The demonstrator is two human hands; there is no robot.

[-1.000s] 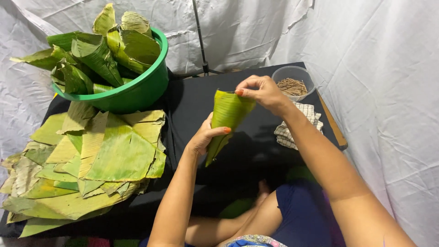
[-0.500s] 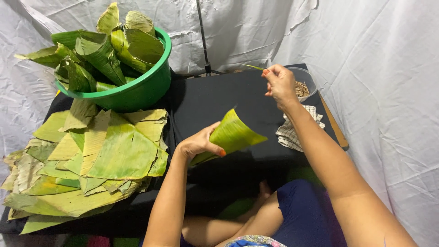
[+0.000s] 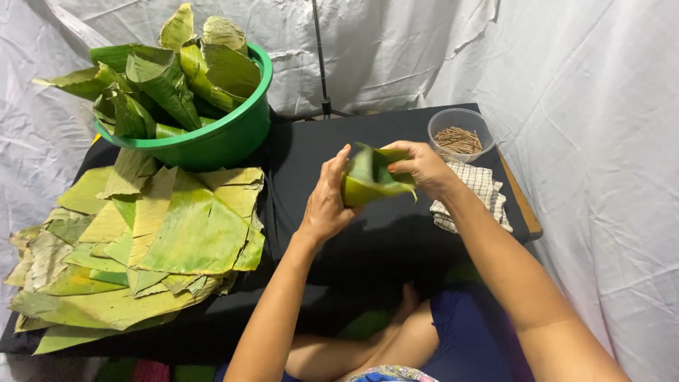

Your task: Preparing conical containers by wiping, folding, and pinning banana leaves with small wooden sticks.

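A moment ago the right hand (image 3: pixel 423 168) was far off by the clear tub of little sticks (image 3: pixel 460 136). Now it is back on the folded green leaf cone (image 3: pixel 369 180), and both hands hold it up over the black desk (image 3: pixel 396 233). The left hand (image 3: pixel 327 201) has a tight grip on the cone's side. The right pinches the top edge, maybe with a stick, but that is too small to see. The flat leaf pile (image 3: pixel 148 240) lies at the left, with the green bowl (image 3: pixel 212 141) beyond it.
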